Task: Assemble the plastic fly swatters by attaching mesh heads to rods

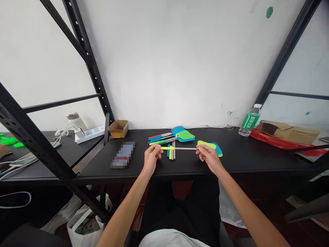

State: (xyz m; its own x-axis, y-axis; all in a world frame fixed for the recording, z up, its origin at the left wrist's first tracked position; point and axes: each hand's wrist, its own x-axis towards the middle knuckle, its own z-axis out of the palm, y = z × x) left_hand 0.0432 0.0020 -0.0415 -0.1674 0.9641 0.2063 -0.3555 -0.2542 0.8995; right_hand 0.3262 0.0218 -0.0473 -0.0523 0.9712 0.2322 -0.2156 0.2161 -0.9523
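Note:
Between my two hands a fly swatter handle [180, 148], a yellow-green grip with a thin metal rod, is held level above the black table. My left hand [152, 156] pinches the grip end. At the rod's other end, the fingers of my right hand [207, 156] are closed on it. Under the rod lie loose yellow and blue grips [170, 154] and several metal rods [173, 156]. Behind them are fly swatters [183, 134] with blue and green heads. Loose green and blue swatter heads [218, 148] lie just beyond my right hand, which partly covers them.
A phone-like slab [123, 155] and a small open cardboard box [118, 129] stand on the left. Toward the right are a water bottle [250, 120] and a brown package [288, 132] on red plastic. Black shelf posts [89, 58] frame both sides. Another person's hand [3, 150] shows at far left.

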